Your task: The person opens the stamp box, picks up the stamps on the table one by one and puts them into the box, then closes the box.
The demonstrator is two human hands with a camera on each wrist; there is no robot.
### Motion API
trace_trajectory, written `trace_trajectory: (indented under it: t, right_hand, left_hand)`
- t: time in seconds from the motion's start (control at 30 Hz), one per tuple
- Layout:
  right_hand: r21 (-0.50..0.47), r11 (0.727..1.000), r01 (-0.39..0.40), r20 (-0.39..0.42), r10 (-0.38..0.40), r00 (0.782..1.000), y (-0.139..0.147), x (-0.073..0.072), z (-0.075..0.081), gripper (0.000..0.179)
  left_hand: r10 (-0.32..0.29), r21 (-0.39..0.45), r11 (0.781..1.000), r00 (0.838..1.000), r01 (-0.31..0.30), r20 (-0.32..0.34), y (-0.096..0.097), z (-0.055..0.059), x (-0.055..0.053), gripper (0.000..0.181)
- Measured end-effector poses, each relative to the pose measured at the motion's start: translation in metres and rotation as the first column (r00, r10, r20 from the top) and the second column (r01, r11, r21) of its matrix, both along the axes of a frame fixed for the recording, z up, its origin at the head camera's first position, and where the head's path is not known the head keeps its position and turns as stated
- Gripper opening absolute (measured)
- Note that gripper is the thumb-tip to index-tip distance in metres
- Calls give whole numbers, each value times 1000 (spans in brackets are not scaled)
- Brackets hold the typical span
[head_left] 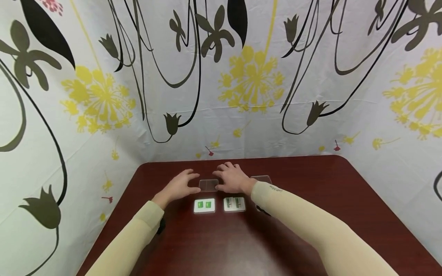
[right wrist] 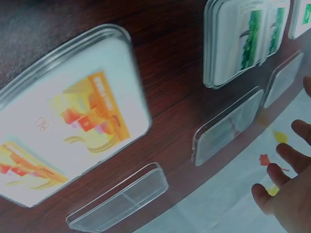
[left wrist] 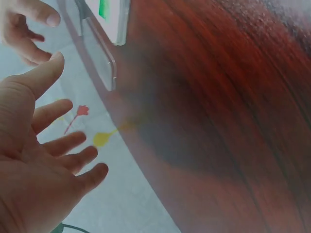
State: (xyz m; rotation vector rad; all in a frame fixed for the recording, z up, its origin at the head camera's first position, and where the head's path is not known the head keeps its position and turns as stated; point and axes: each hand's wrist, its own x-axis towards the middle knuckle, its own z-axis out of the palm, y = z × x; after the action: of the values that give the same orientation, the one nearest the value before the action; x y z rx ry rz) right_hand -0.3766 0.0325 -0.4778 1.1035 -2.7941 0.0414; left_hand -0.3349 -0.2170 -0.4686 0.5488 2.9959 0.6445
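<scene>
My left hand (head_left: 179,184) is held with fingers spread, left of a clear flat lid (head_left: 208,185). My right hand (head_left: 233,178) is at that lid's right side, fingers loosely bent and nothing gripped. In the head view I cannot tell whether its thumb touches the lid. The left wrist view shows an empty left palm (left wrist: 43,145). Nearer to me sit a clear box with green squares on a white card (head_left: 204,206) and a box with green pictures (head_left: 234,204). A box with orange pictures (right wrist: 92,116) appears in the right wrist view; my right forearm hides it in the head view.
Another clear lid (head_left: 261,178) lies behind the right wrist, and a middle lid (right wrist: 228,126) shows in the right wrist view. Everything rests on a dark red wooden table (head_left: 207,245). A flower-printed white cloth (head_left: 214,92) hangs along the table's far edge and sides.
</scene>
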Motion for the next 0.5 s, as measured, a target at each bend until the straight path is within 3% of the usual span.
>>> trace_trajectory:
  t: [0.13,0.27,0.37,0.5]
  right_hand:
    - [52,999,11,-5,-11,1000,2,-5,-6,67]
    - [129,991,26,16,-28,999,1,-8,-11,75]
    - [198,979,52,22,-58,998,1,-9,-16,80]
    - [248,965,82,15,-88,996,0,-12,-22,83]
  left_hand:
    - [-9,-88,996,1000,10,19,3,-8,-7,71]
    - [-29,-196,979,994,49,103,5,-12,-12,75]
    - [-17,-239,969,987,56,162,6,-15,-15,76]
    - [13,-286,957,984,39,179,6,-21,-20,74]
